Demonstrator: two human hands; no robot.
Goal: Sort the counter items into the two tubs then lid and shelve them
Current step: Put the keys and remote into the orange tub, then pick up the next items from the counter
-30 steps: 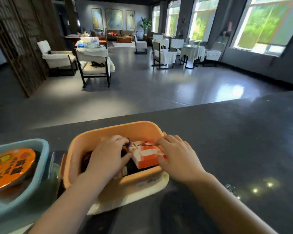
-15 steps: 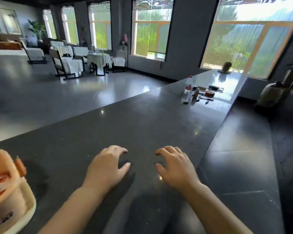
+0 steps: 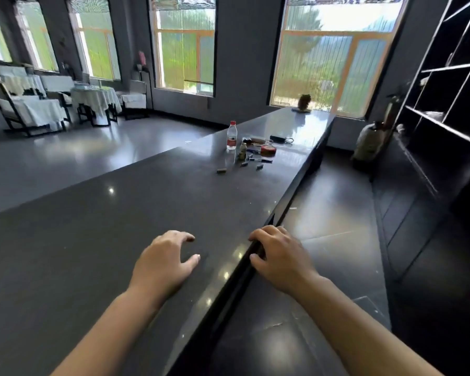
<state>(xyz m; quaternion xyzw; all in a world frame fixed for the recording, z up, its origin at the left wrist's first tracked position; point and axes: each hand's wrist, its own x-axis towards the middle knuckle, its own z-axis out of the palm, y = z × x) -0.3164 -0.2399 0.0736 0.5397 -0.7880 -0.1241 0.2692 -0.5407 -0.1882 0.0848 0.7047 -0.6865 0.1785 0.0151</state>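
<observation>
right now both hands hold nothing. left hand (image 3: 165,263) hovers palm down over the dark desk (image 3: 98,240), fingers loosely curled and spread, thumb out to the side; whether it touches the surface i cannot tell. right hand (image 3: 280,256) sits by the desk's near edge, fingers loosely bent, fingertips at or over the edge strip, nothing gripped in it.

neither tub shows in this view. the counter items lie far down the desk, well apart from the hands: a clear water bottle (image 3: 231,136) with a red cap stands upright, a small jar (image 3: 243,151) just beside it, a red round tin (image 3: 268,150) to the right of the jar, a blue pen (image 3: 260,159) lying flat, a black adapter with cord (image 3: 280,138) behind, and a few small bits too tiny to tell.

dark open shelves (image 3: 445,85) stand at the right. at the desk's far end sits a small plant (image 3: 304,102) by the window.
</observation>
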